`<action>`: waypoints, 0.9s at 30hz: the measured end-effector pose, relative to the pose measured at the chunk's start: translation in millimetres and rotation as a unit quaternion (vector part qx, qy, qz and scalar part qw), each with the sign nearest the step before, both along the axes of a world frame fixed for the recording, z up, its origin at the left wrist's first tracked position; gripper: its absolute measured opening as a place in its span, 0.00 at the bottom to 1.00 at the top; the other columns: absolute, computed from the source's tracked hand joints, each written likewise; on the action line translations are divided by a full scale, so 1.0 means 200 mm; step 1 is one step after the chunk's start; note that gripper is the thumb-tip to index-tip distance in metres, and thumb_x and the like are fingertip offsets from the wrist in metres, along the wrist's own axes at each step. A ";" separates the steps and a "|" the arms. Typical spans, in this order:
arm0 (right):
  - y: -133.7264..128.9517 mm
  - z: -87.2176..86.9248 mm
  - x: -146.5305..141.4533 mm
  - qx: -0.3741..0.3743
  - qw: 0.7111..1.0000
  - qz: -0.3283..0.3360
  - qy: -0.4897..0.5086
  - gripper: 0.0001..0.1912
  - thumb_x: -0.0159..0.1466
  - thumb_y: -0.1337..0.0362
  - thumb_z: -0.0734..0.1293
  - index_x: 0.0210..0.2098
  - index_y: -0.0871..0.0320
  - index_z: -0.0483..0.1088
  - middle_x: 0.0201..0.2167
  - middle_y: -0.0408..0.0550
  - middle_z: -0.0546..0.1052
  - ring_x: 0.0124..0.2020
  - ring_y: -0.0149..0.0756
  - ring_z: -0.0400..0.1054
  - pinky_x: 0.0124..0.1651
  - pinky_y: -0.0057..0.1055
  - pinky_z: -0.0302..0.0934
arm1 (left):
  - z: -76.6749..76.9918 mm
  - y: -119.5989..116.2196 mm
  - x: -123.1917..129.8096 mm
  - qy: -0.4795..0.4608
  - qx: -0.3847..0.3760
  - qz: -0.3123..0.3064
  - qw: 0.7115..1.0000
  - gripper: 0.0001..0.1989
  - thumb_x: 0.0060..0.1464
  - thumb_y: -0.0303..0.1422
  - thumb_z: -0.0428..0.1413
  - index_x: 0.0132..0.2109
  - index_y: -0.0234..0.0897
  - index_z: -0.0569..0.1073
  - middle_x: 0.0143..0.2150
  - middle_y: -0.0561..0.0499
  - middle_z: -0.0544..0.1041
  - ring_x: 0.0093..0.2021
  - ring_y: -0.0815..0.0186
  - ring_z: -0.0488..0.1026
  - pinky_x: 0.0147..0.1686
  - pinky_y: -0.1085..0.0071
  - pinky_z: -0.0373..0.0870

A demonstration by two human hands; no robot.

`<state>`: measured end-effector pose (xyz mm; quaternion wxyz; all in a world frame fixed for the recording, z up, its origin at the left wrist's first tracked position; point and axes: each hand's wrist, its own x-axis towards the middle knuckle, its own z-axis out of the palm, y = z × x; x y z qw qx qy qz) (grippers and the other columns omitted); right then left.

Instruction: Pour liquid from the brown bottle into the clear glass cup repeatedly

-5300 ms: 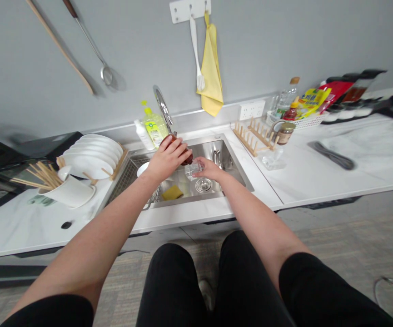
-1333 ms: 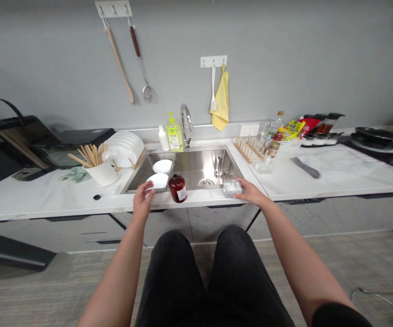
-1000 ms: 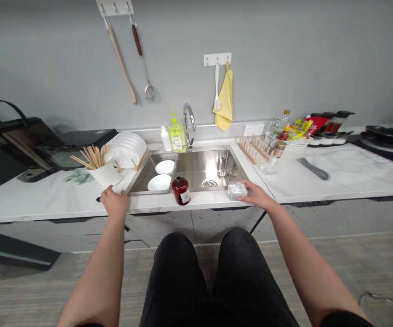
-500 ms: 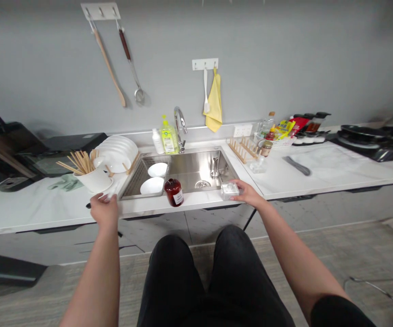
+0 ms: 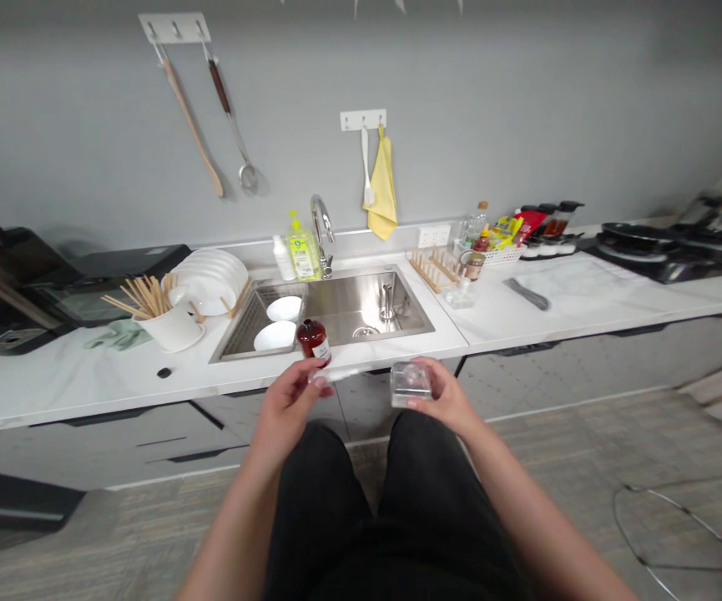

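Observation:
My right hand (image 5: 446,399) is closed around a clear square glass container (image 5: 409,385), held up in front of the counter edge. My left hand (image 5: 290,399) pinches a thin, pale see-through piece (image 5: 335,375), blurred and pointing toward the container; its kind is unclear. Just behind the left hand, a dark red-brown bottle (image 5: 312,338) with a white label stands uncapped on the counter's front strip by the sink (image 5: 366,334). A small black cap (image 5: 164,373) lies on the counter to the left.
Two white bowls (image 5: 276,335) sit in the drain basket in the sink. To the left are a white pot of chopsticks (image 5: 176,330), stacked plates (image 5: 219,275) and a green cloth (image 5: 118,334). A wooden rack (image 5: 434,271) and a clear glass piece (image 5: 459,296) stand right.
My left hand has moved right from the counter's left side, bringing the pale piece toward the middle. My right hand has lifted the clear container off the counter edge toward me.

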<state>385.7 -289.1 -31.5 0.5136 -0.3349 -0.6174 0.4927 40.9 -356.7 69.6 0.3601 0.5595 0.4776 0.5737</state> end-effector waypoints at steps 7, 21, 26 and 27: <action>-0.20 -0.04 -0.15 0.024 1.000 -0.016 -0.006 0.44 0.52 0.53 0.90 0.65 0.35 0.76 0.63 0.51 0.79 0.64 0.63 0.77 0.64 0.67 0.78 | 0.08 -0.06 0.13 0.134 -0.019 -0.054 0.989 0.17 0.65 0.53 0.67 0.48 0.46 0.86 0.34 0.46 0.84 0.34 0.52 0.83 0.36 0.56 0.79; -0.31 0.03 -0.23 0.050 0.996 0.003 -0.068 0.41 0.57 0.57 0.87 0.67 0.46 0.75 0.65 0.53 0.77 0.63 0.53 0.78 0.66 0.53 0.79 | 0.29 -0.16 0.15 0.343 0.029 -0.001 0.939 0.11 0.69 0.43 0.66 0.49 0.42 0.88 0.37 0.51 0.87 0.34 0.63 0.80 0.38 0.68 0.73; -0.32 0.06 -0.22 0.051 0.996 0.007 -0.075 0.40 0.57 0.59 0.87 0.66 0.46 0.75 0.64 0.53 0.78 0.62 0.52 0.79 0.64 0.50 0.80 | 0.31 -0.17 0.12 0.375 0.010 -0.010 0.927 0.13 0.69 0.43 0.65 0.50 0.41 0.88 0.38 0.50 0.87 0.35 0.62 0.81 0.38 0.68 0.73; -0.32 0.06 -0.22 0.055 0.995 0.004 -0.083 0.40 0.57 0.59 0.87 0.66 0.46 0.75 0.64 0.53 0.78 0.63 0.52 0.78 0.64 0.50 0.80 | 0.32 -0.17 0.13 0.385 0.009 -0.018 0.923 0.12 0.69 0.42 0.65 0.50 0.41 0.88 0.38 0.49 0.87 0.35 0.62 0.81 0.39 0.67 0.72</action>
